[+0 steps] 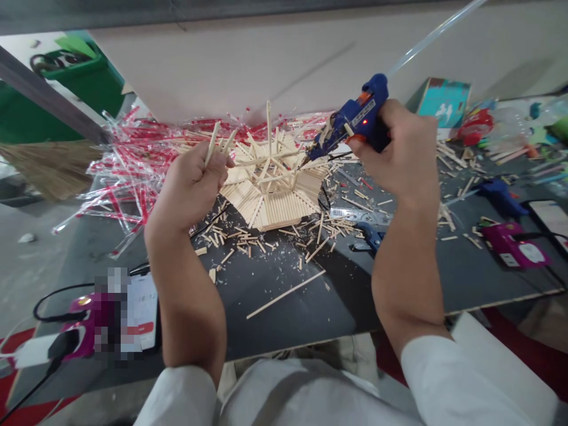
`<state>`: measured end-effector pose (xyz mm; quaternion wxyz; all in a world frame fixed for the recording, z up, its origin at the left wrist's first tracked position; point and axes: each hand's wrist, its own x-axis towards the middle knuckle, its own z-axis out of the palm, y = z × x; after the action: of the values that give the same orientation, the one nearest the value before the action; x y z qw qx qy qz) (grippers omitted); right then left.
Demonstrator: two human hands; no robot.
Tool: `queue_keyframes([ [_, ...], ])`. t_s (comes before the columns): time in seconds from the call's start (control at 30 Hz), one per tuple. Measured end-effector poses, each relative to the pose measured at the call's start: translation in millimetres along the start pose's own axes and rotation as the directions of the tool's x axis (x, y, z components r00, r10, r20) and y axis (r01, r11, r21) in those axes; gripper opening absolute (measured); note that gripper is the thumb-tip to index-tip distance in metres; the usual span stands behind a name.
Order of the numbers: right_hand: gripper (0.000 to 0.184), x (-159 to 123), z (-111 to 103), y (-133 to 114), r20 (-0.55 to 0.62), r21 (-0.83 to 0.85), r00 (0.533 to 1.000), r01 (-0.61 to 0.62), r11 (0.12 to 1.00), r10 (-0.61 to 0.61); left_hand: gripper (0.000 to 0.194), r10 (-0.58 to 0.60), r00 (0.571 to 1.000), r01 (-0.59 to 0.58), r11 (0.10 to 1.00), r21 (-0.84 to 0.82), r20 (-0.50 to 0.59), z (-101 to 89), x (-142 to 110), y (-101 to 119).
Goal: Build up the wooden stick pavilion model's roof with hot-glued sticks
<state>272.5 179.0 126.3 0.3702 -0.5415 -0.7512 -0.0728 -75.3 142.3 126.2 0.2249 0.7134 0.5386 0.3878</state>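
A: What does each hand have?
B: The left hand [193,186] has its grip pinching thin wooden sticks [213,143], their ends poking up past the fingers. The right hand [402,151] has its grip wrapped around the handle of a blue hot glue gun [361,115], with a small red light lit on its side and a clear glue stick [432,38] running out of the back.
A: Where is the stick model [286,210]?
B: On the tabletop [284,337], between the two hands and a little beyond them. It has flat panels of sticks set round an open frame, and one thin loop stands upright from it.
A: Is the nozzle touching it?
B: I can't tell; it points down at the frame's right side.
A: And around it?
B: Short offcuts [248,239] are scattered in front, with one long loose stick [286,294] nearer the person. Red-and-clear plastic wrappers [126,163] are heaped to the left and behind. A second blue glue gun [501,196] lies far right, near a purple power strip [515,245].
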Motion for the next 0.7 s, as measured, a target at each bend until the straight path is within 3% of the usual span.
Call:
queue_keyframes([
  [0.17, 0.026, 0.7, 0.2, -2.4, -0.006, -0.023, 1.0, 0.027, 0.999, -0.027, 0.027, 0.021, 1.0, -0.021, 1.0, 0.013, -0.003, 1.4, 0.3, -0.7],
  [0.43, 0.028, 1.2, -2.1, -6.0, 0.047, -0.016, 0.998, -0.035, 0.999, 0.036, 0.031, 0.037, 0.999, -0.037, 0.999, -0.003, 0.015, 0.9, 2.6, -2.1],
  [0.57, 0.038, -0.5, -9.6, -6.7, -0.022, -0.013, 0.993, -0.118, 0.993, 0.118, 0.033, 0.055, 0.997, -0.042, 0.979, -0.198, 0.057, -0.6, -1.1, 3.2],
  [0.7, 0.038, -13.7, -11.7, 13.7, -0.07, -0.091, 0.94, -0.34, 0.936, 0.335, 0.031, 0.075, 0.981, 0.009, 0.905, -0.425, 0.181, -4.0, -8.1, 9.1],
])
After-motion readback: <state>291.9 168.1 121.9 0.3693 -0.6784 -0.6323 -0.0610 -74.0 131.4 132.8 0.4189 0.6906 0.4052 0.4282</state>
